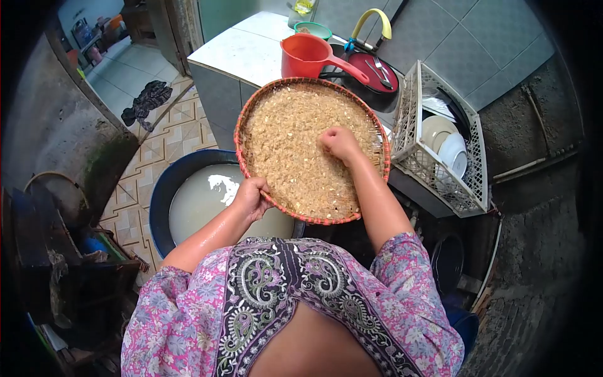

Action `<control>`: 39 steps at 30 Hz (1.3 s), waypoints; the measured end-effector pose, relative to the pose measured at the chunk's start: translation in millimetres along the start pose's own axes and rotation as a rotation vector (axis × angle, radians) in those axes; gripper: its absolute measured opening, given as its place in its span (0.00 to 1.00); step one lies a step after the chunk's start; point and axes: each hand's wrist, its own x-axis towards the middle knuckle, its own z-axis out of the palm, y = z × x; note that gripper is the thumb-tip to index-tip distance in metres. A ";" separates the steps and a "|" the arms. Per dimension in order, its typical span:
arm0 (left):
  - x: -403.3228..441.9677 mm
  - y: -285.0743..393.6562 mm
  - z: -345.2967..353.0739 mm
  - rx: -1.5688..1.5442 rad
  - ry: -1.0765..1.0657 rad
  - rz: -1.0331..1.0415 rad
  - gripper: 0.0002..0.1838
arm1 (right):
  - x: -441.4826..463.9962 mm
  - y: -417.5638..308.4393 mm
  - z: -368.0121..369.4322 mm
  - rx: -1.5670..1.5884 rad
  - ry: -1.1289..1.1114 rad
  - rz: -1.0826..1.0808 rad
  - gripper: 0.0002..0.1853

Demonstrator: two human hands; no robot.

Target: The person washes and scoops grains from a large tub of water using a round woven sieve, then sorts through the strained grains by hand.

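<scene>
A round woven tray [252,100] with a red-edged rim is spread with a layer of pale brown, wet-looking split beans or grains [295,138]. My left hand [251,200] grips its lower-left rim, thumb on top. On the right part of the layer, my right hand [340,143] is closed with its fingers curled down against the grains. What it holds, if anything, is hidden by the fist. Beneath the tray's left side stands a large blue tub [159,217] of cloudy, whitish water, partly covered by the tray and my left forearm.
Behind the tray, a red dipper [306,56] stands near the edge of the white tiled counter [242,47]. A yellow-ended faucet [372,24] rises beside a dark red lid [370,70] with cutlery. At right, a white plastic crate [408,119] holds dishes. Dark cloth [147,100] lies at the doorway.
</scene>
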 end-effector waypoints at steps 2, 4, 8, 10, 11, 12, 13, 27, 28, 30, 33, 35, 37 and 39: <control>9.1 -3.9 -12.0 0.047 -0.042 -0.007 0.29 | 2.4 -2.8 -3.9 0.504 -0.078 0.210 0.03; 1.9 -1.0 -4.5 0.057 -0.037 -0.001 0.28 | 4.8 -9.0 -2.5 0.842 -0.089 0.195 0.05; 4.1 -3.0 -7.0 0.045 -0.015 0.014 0.25 | 22.6 -22.1 31.0 0.363 -0.116 0.059 0.05; 2.3 -2.5 -3.8 0.026 -0.025 0.015 0.22 | 26.7 -25.9 41.4 0.228 -0.091 0.043 0.07; 0.3 -1.4 -1.7 0.038 -0.021 0.020 0.23 | 28.0 -27.1 44.9 0.004 -0.025 -0.098 0.07; -1.0 -0.3 -0.9 0.051 -0.017 0.025 0.23 | 27.3 -31.0 47.0 -0.219 0.044 -0.239 0.08; -0.7 0.1 -2.4 0.052 -0.018 0.028 0.23 | 25.4 -36.0 46.2 -0.320 -0.015 -0.240 0.08; 11.3 -4.7 -16.0 0.049 0.000 -0.022 0.30 | 38.1 1.3 -32.0 -0.038 0.357 -0.029 0.04; 12.7 -5.1 -17.0 0.048 -0.002 -0.020 0.30 | 47.8 17.6 -42.7 -0.145 0.445 -0.082 0.05; 13.3 -6.2 -18.8 0.052 0.002 -0.026 0.31 | 59.3 33.0 -59.2 -0.270 0.411 -0.106 0.05; 12.1 -4.7 -18.1 0.042 -0.051 -0.032 0.31 | 70.2 35.9 -67.8 -0.519 0.293 -0.158 0.06; 11.8 -5.2 -17.6 0.038 -0.048 -0.024 0.31 | 68.4 32.4 -63.1 -0.640 0.198 -0.180 0.06; 12.8 -5.0 -17.6 0.035 -0.049 -0.009 0.31 | 68.6 30.6 -58.0 -0.739 0.258 -0.156 0.07; 13.6 -4.2 -19.5 0.047 -0.023 -0.044 0.31 | 68.2 30.1 -56.8 -0.745 0.255 -0.159 0.07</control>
